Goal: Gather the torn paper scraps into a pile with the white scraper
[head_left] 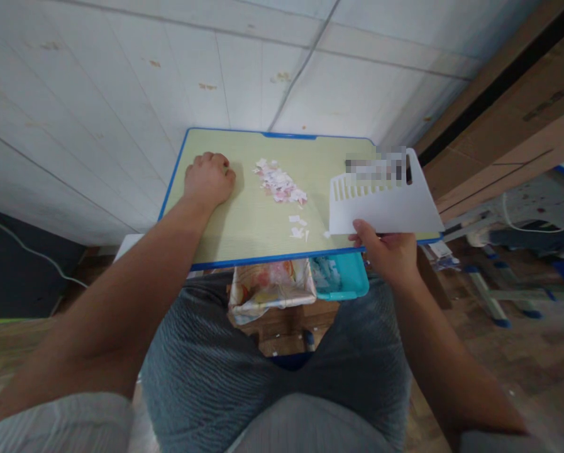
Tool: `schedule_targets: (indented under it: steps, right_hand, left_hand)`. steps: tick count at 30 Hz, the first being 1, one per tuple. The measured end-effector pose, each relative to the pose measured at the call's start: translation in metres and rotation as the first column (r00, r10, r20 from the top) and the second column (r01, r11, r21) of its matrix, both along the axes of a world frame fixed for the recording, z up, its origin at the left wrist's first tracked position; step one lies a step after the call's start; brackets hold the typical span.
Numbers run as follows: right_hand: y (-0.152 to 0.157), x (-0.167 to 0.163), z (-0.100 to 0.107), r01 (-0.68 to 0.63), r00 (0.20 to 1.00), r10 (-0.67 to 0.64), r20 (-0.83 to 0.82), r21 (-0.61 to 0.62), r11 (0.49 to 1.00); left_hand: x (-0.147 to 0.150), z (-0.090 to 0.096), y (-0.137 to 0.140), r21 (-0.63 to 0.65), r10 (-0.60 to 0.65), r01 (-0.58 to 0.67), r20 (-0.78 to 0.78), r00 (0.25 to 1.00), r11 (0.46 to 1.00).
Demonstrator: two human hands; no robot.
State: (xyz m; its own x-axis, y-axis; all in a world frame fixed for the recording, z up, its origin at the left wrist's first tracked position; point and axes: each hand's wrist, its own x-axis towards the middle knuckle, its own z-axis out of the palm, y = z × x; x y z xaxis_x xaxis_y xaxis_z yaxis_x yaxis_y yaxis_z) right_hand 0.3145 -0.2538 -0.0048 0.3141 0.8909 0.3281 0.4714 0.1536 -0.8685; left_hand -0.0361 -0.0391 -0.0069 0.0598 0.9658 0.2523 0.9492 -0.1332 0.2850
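Observation:
A small yellow-topped table (pixel 244 233) with a blue edge stands in front of me. On its left part rests my left hand (pixel 210 180), fingers curled in; whether anything is inside them is hidden. My right hand (pixel 395 255) grips the lower edge of a white slotted panel (pixel 380 214), thumb on top, at the table's right end. A row of slots and a dark opening show in the panel, and its upper part is blurred out. Between my hands lies a heap of torn paper scraps (pixel 282 184), white and pinkish. A few loose scraps (pixel 297 232) lie nearer the front edge.
Below the table's front edge, between my knees, sit a lined bin (pixel 275 301) and a turquoise basin (pixel 354 290) with pale bits inside. A white panelled wall (pixel 178 69) with a cable stands behind. Cardboard boxes (pixel 508 145) rise on the right.

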Motion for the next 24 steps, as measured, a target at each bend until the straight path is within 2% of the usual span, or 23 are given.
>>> schedule_targets:
  steps: [5, 10, 13, 20, 24]
  right_hand:
    - [0.010, -0.007, -0.003, -0.003, 1.000, 0.003, 0.009, 0.027, 1.000]
    - [0.017, -0.006, 0.000, -0.022, 1.000, 0.021, 0.018, 0.034, 0.999]
    - [0.013, 0.001, 0.002, -0.022, 1.000, 0.022, -0.004, 0.045, 0.999]
    - [-0.008, 0.026, 0.009, -0.088, 0.995, 0.085, -0.054, -0.064, 0.994]
    - [-0.003, 0.022, 0.011, -0.105, 0.991, 0.103, -0.088, -0.016, 0.994]
  left_hand:
    - [0.003, 0.002, -0.002, 0.014, 0.019, -0.018, -0.056, 0.998, 1.000]
    - [0.002, -0.001, 0.000, 0.030, 0.013, -0.012, -0.044, 0.999, 0.999]
    - [-0.001, -0.005, 0.003, 0.041, 0.003, -0.002, -0.025, 1.000, 0.999]
    - [-0.003, -0.011, 0.008, 0.050, -0.005, 0.004, 0.028, 1.000, 0.999]
    - [-0.003, -0.010, 0.008, 0.047, -0.005, 0.004, 0.017, 1.000, 0.999]
